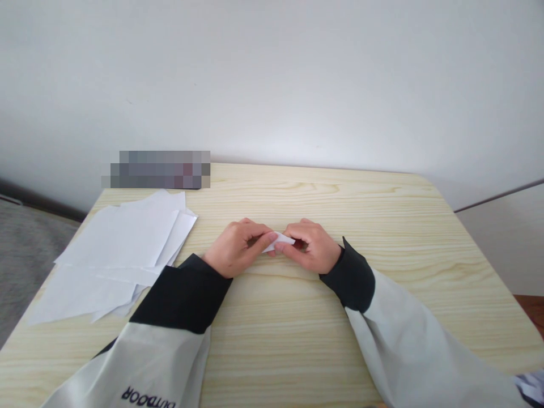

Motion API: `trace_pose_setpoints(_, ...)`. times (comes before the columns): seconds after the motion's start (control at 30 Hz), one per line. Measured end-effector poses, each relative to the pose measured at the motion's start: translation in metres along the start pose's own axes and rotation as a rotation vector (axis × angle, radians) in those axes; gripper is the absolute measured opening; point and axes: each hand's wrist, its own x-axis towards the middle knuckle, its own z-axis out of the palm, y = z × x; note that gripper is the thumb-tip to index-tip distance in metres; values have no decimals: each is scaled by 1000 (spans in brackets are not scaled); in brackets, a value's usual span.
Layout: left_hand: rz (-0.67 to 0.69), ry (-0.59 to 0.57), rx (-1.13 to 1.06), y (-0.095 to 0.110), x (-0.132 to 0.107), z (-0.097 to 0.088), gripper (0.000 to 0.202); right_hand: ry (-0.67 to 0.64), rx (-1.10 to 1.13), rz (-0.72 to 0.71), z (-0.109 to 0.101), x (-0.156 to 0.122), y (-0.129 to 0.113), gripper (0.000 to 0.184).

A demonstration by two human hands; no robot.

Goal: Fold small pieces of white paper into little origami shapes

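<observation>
A small folded piece of white paper (279, 241) sits between my two hands at the middle of the light wooden table (382, 226). My left hand (237, 247) pinches its left end with curled fingers. From the other side, my right hand (310, 245) grips its right end, fingers closed around it. Both hands rest low on the tabletop. Most of the paper is hidden by my fingers.
A loose pile of white paper sheets (123, 249) lies on the left part of the table. A blurred dark object (157, 170) sits at the table's far left edge against the white wall. More white paper (531, 388) shows at the bottom right corner.
</observation>
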Motion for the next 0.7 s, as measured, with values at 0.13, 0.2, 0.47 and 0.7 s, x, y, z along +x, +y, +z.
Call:
trace_pose_setpoints(0.13, -19, 3, -18, 2, 0, 0, 31, 21, -29, -11, 2, 0, 0, 29)
trace_pose_setpoints(0.2, -21, 9, -43, 2, 1, 0, 29, 36, -20, -9, 1, 0, 0, 29)
trace_pose_setpoints(0.47, -125, -28, -303, 0, -1, -2, 24, 61, 144, 93, -6, 1, -4, 34)
trace_pose_setpoints(0.7, -162, -45, -342, -2, 0, 0, 24, 62, 97, 93, -7, 1, -3, 41)
